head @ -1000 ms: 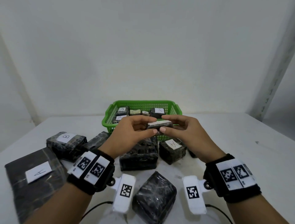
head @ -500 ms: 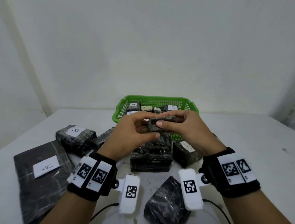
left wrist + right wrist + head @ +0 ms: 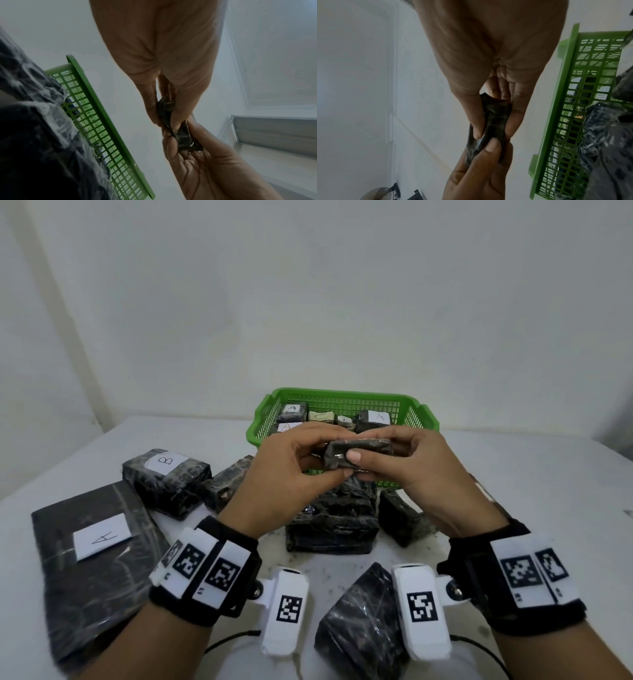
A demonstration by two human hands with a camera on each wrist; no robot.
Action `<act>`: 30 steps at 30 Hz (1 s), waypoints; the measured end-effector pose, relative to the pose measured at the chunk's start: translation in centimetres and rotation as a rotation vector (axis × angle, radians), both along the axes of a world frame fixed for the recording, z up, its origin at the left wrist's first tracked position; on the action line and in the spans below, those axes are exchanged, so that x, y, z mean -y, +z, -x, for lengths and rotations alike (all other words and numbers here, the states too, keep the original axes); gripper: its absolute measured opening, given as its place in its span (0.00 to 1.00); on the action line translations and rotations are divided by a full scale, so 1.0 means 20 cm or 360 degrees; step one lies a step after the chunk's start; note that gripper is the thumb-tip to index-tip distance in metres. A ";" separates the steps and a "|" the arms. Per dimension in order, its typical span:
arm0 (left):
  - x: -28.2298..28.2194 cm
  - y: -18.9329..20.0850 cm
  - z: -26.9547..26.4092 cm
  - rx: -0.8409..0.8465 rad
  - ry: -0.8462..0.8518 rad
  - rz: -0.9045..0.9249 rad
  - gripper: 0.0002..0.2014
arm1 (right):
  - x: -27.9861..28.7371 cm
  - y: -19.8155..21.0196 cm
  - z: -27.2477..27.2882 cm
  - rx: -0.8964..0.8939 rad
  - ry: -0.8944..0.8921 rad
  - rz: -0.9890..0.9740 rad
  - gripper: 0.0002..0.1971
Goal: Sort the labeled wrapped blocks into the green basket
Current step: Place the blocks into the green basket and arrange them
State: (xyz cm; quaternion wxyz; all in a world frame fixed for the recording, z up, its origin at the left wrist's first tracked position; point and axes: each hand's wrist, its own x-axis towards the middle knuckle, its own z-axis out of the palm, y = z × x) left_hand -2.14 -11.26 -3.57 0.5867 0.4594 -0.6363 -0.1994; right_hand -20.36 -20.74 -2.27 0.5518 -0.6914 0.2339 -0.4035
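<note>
Black wrapped block [image 3: 358, 453] pinched between left hand [image 3: 291, 474] and right hand [image 3: 414, 470] (thumbs on top), before green basket [image 3: 416, 409].

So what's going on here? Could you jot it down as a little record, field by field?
held item: small dark wrapped block, no label showing from the head view
left hand: pinches the block's left end
right hand: pinches its right end, thumb on the near face
position: block held in the air just in front of the green basket
basket contents: several wrapped blocks; three labels read A
on the table: flat package labelled A, block labelled B, more dark wrapped blocks with no label showing
</note>
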 end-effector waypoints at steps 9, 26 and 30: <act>-0.02 -0.01 -0.03 -0.0036 0.0029 -0.0034 0.20 | 0.00 0.01 0.04 -0.0096 -0.0002 0.0021 0.17; -0.04 0.00 -0.02 -0.0004 -0.0004 0.0033 0.19 | -0.03 0.01 0.04 0.0013 0.0005 0.0303 0.23; -0.04 0.00 -0.02 -0.0028 0.0093 0.0027 0.22 | -0.03 0.00 0.04 0.0035 0.0062 0.0287 0.29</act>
